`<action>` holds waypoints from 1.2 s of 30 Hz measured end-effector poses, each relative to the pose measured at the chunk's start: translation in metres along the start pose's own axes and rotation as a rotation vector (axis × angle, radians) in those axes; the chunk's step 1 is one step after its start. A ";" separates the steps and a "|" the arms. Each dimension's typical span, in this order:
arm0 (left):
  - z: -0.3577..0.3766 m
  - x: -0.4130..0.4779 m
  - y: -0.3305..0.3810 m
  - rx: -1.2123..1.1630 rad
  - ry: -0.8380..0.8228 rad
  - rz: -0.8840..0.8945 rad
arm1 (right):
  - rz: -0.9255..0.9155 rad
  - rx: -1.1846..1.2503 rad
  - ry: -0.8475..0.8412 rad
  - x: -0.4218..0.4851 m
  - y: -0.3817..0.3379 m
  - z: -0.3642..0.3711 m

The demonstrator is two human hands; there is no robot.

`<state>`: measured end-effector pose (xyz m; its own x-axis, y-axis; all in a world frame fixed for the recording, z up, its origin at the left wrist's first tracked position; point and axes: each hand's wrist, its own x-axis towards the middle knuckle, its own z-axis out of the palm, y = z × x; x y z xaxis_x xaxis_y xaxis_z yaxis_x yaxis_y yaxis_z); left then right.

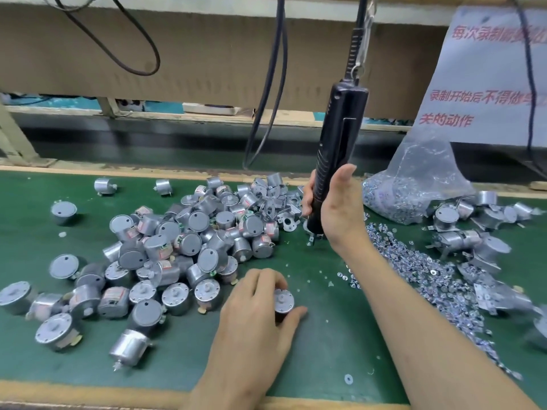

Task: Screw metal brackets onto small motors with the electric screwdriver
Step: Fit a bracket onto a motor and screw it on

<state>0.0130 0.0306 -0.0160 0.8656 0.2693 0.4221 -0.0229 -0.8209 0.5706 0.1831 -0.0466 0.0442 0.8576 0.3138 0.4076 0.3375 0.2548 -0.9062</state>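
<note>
Near edge of green worktop point(325, 344): left hand point(254, 306) curled over a single motor point(283, 301), fingers on top, thumb against its near side. Motor stands shaft-up on the mat, apart from the heap. No bracket on it that I can see.

Left and beyond: heap of loose motors point(189, 232), some strays rolled out towards the near-left corner.

Right of centre: band of spilled screws point(414, 270) running from near right up to a clear bag point(420, 184). Bracketed motors point(461, 241) lie past the screws, far right.

Mid-distance: right hand point(337, 214) wrapped round the lower grip of the screwdriver point(334, 149), palm towards camera, thumb up along the body, fingertips point(307, 193) showing on its far side. Tool hangs from a spring hook above, tilted slightly. Bit end is low over the worktop at the head of the screw band; the hand hides the tip.

Just left of the tool: small pile of brackets point(281, 202).

Judgement: step looks like readying tool and motor. To do it well, seat a bracket with holes lined up, pin the motor hard against twist, and bring the driver upright before triggering.
</note>
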 end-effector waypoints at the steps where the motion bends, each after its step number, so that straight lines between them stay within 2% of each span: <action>1: 0.000 0.000 0.000 0.006 0.000 0.004 | -0.008 -0.004 0.003 0.000 0.000 0.000; 18: 0.001 -0.001 0.000 -0.016 -0.054 -0.033 | -0.027 -0.088 0.020 -0.002 0.006 0.003; 36: 0.000 -0.001 -0.001 0.002 -0.065 -0.042 | -0.029 -0.039 0.003 -0.008 -0.003 0.001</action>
<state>0.0123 0.0307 -0.0173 0.8965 0.2704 0.3510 0.0152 -0.8105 0.5856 0.1750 -0.0494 0.0440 0.8484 0.3043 0.4331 0.3767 0.2277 -0.8979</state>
